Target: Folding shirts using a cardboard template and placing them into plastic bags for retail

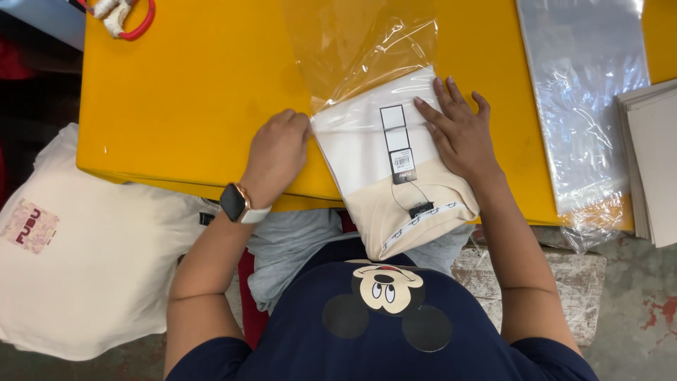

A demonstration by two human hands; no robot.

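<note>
Folded cream-and-white garment [384,166], soft knit with hang tag, overhangs the yellow table's [190,92] near edge, its far end inside a glossy clear polybag [367,49]. Left hand [276,152] curled at its left edge; right hand [460,130] flat, fingers spread. Bare tabletop far left; plastic bag stack [585,92] far right.

Both hands [276,152] [462,130] press folded garment [391,176], half-bagged

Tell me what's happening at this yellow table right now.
A person is working a folded cream and white garment into a clear plastic bag on the yellow table. The left hand grips the garment's left edge at the bag's mouth; the right hand lies flat on its right side. The garment's near end overhangs the table's edge, a hang tag on top.
</note>
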